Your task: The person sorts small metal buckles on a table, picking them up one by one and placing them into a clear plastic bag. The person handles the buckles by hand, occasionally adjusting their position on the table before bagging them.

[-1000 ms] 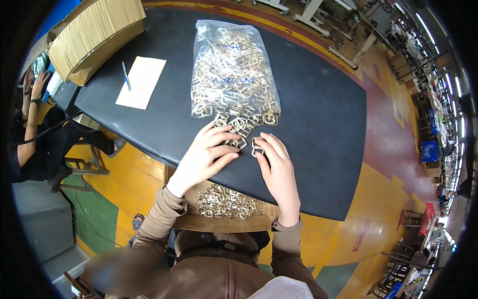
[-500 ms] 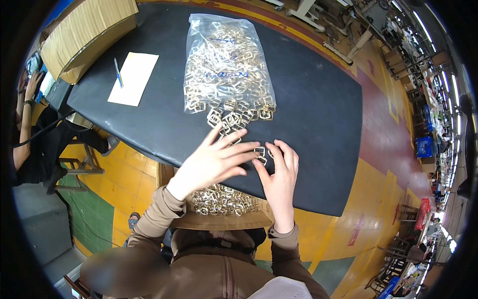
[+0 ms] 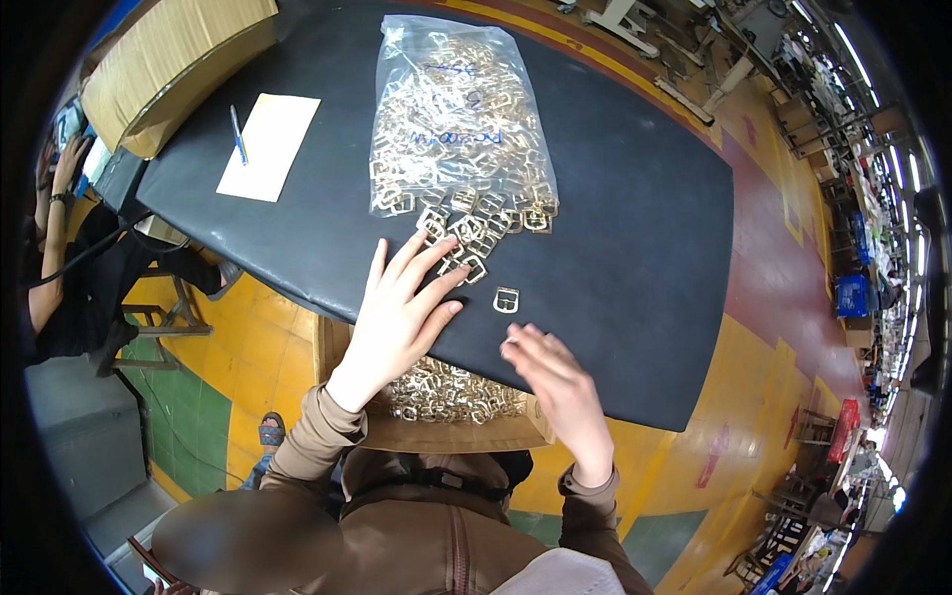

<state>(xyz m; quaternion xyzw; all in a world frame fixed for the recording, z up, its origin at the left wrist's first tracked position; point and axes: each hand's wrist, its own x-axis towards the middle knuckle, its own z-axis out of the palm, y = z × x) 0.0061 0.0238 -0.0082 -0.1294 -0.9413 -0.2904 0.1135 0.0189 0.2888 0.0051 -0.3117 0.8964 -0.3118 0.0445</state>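
Observation:
My left hand (image 3: 402, 307) lies over the table with its fingers spread. Its fingertips touch several loose metal buckles (image 3: 462, 236) that spill from the mouth of a clear plastic bag (image 3: 456, 119). One square buckle (image 3: 507, 300) lies apart on the black table, between my two hands. My right hand (image 3: 555, 377) is near the table's front edge, slightly blurred, with its fingers curled together. A small pale bit shows at its fingertips, too indistinct to name. Below the edge, a cardboard box (image 3: 446, 438) holds many more buckles (image 3: 446, 390).
Left on the black padded table (image 3: 635, 238) lies a cream paper (image 3: 273, 149) with a blue pen (image 3: 238, 136). A large cardboard piece (image 3: 178, 69) stands at the far left corner. Another person (image 3: 69, 238) sits beyond the left edge, by a stool (image 3: 164, 327).
My right hand has drawn back toward the table's front edge, away from the buckles under its fingers; one stays there. My left hand has shifted left, onto the loose buckles.

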